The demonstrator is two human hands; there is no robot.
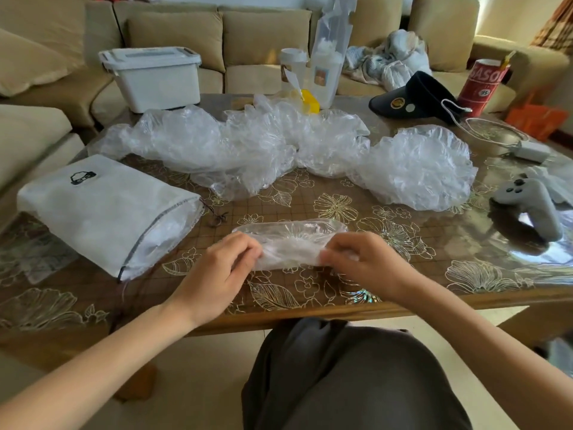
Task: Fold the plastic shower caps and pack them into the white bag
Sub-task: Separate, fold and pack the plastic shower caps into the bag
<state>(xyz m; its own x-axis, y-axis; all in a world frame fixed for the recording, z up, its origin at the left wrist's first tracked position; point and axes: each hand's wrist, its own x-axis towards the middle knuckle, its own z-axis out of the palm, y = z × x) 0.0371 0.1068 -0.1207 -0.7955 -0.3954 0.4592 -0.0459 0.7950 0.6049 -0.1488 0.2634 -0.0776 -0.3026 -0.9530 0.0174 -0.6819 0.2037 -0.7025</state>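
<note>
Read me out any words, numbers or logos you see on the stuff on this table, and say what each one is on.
"BASO", white letters running off the edge, on the red can.
Small round mark on the same can: too blurred to read.
On the white bag: a black car-like drawing, no words.
On the black visor: round badges, unreadable.

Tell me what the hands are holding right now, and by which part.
Both hands hold one folded shower cap on the table: the left hand pinches its left end, the right hand its right end.
</note>
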